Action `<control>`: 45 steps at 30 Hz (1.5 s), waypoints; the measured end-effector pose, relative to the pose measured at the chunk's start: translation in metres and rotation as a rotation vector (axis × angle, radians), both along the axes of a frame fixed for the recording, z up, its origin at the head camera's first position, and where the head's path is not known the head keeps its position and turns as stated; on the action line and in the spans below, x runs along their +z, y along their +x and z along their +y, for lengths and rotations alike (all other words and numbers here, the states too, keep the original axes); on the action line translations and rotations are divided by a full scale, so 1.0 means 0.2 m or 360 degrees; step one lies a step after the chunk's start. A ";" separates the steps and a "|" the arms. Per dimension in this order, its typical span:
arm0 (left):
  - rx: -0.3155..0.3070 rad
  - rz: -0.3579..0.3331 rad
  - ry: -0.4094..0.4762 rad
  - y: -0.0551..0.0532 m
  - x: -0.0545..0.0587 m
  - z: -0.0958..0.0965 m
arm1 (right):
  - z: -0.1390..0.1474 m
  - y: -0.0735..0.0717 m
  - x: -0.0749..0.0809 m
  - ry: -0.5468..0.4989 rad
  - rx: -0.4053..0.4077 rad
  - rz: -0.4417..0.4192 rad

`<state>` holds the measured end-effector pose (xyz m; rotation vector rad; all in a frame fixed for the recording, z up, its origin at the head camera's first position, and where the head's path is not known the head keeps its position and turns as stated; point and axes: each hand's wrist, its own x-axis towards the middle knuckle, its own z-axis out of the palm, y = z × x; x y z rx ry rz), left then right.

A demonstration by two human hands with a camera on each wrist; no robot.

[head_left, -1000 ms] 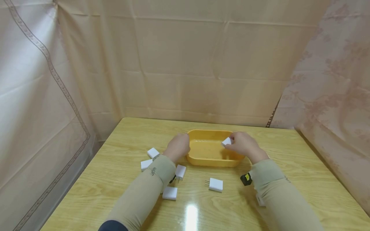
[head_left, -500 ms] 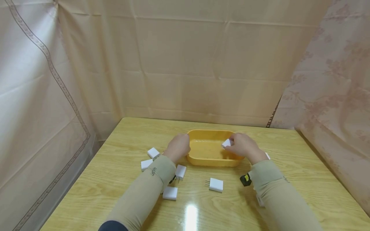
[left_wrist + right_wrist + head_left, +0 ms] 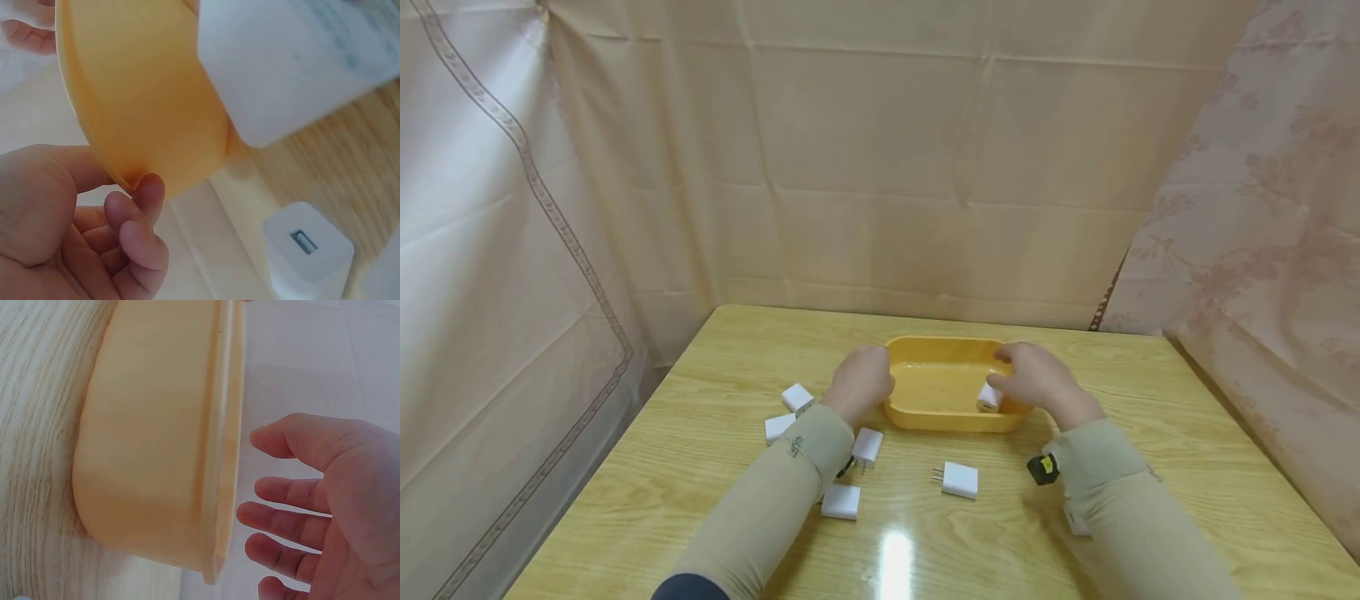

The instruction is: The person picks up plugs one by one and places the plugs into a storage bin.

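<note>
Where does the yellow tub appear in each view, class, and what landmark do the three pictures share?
Head: the yellow tub sits just right of the middle, below centre, between the left hand and right hand.
Left wrist: upper left to centre, its rim pinched by the left hand.
Right wrist: left of centre, running off the top edge.
Shared landmark: the wood-grain table.

Tabletop (image 3: pixel 1157 425): light wood grain, bright reflection (image 3: pixel 896 567) at the near side. Rear cloth (image 3: pixel 872 183): beige, hanging, creased along horizontal and vertical folds. Left cloth (image 3: pixel 467 283): pale, with a patterned band (image 3: pixel 555 212) running diagonally. Right cloth (image 3: pixel 1262 217): pinkish, faint floral print, wrinkled.
</note>
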<state>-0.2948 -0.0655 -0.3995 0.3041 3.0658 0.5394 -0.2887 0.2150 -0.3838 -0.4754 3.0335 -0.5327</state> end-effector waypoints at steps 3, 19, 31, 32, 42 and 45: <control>-0.0001 0.0004 -0.0008 0.00 0.00 0.00 | 0.02 0.01 0.01 -0.0018 -0.0001 0.0027; -0.0013 0.0008 -0.0006 -0.01 0.00 0.00 | 0.12 0.07 0.09 -0.0085 -0.0039 0.0092; -0.0033 -0.0011 0.0003 -0.01 0.00 -0.01 | 0.21 0.14 0.12 -0.0110 -0.0071 0.0157; -0.0032 -0.0006 -0.0001 -0.01 0.00 -0.01 | 0.22 0.14 0.12 -0.0111 -0.0069 0.0159; -0.0024 -0.0019 -0.0005 0.00 0.01 0.00 | 0.30 0.20 0.12 -0.0116 -0.0070 0.0143; -0.0029 -0.0017 -0.0002 0.00 0.01 0.00 | 0.32 0.22 0.11 -0.0113 -0.0071 0.0151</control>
